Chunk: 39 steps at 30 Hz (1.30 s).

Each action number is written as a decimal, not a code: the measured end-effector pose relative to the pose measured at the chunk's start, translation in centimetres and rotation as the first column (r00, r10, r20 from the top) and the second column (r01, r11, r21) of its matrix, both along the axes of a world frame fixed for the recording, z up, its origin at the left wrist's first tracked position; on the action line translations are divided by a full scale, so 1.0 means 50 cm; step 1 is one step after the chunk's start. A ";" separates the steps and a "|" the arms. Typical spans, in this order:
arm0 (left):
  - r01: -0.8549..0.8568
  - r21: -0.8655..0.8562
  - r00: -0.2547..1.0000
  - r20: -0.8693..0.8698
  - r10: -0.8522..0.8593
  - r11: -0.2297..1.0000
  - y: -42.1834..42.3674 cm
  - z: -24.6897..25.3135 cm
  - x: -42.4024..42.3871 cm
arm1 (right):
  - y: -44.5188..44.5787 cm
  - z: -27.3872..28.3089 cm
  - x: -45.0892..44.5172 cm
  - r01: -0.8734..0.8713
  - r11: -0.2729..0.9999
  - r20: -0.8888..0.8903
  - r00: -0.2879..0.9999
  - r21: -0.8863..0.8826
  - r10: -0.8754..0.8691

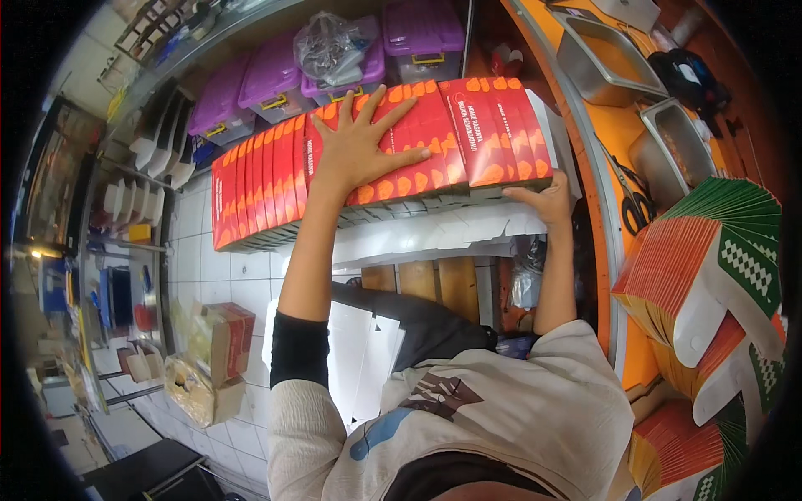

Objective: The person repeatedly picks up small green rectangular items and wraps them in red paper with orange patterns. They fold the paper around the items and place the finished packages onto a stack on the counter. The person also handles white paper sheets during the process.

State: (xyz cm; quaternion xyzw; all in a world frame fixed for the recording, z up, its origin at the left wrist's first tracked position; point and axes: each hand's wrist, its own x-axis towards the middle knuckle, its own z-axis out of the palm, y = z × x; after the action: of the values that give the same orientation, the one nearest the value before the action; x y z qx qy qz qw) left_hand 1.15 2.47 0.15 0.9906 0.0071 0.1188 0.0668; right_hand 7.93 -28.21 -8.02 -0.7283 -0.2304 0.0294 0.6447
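A long row of red printed cardboard food boxes, nested or folded tightly together, stretches across in front of me. Orange food pictures and white writing cover their faces. My left hand lies flat over the middle of the row, its fingers spread wide. At the row's right end, my right hand grips the last boxes, with the thumb on the near side and the other fingers mostly hidden. White flaps hang along the underside. More white card sheets rest by my lap.
Purple-lidded bins stand behind the row. On the orange counter to my right are black-handled scissors, metal food pans and fanned stacks of green-and-red cartons. Cardboard boxes sit on the tiled floor at left.
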 end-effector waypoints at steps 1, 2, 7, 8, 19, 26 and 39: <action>0.006 0.008 1.000 -0.006 -0.006 1.000 -0.003 0.003 0.000 | -0.008 -0.008 0.007 0.017 0.999 0.016 1.000 -0.046 -0.016; 0.011 0.017 1.000 -0.012 -0.011 1.000 -0.006 0.007 0.000 | -0.022 -0.009 0.016 -0.099 0.995 -0.007 0.995 -0.006 0.099; 0.021 0.030 0.999 -0.051 -0.019 0.999 -0.021 0.014 -0.004 | 0.008 0.021 0.007 -0.207 0.963 -0.104 0.968 0.174 0.227; 0.014 0.035 0.998 -0.056 -0.012 0.999 -0.024 0.013 -0.005 | 0.014 0.026 0.005 -0.242 0.949 -0.124 0.955 0.203 0.271; 0.009 0.074 0.998 -0.060 -0.005 0.997 -0.044 -0.003 -0.001 | 0.034 0.009 -0.027 -0.110 0.977 0.005 0.994 0.180 0.111; -0.034 0.074 0.998 -0.053 0.038 0.997 -0.049 -0.008 0.007 | 0.025 0.050 -0.022 -0.206 0.978 -0.085 0.974 0.022 0.208; 0.105 0.086 0.993 -0.056 -0.101 0.991 -0.080 -0.024 -0.009 | 0.109 0.015 -0.081 0.094 0.990 -0.030 0.995 0.109 -0.092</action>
State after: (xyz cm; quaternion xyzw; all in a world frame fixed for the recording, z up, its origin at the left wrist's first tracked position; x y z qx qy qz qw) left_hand 0.71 -1.53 -1.03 0.9944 -0.0477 0.0899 0.0283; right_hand 3.91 -22.78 -7.26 -0.7012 -0.1896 -0.0045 0.6873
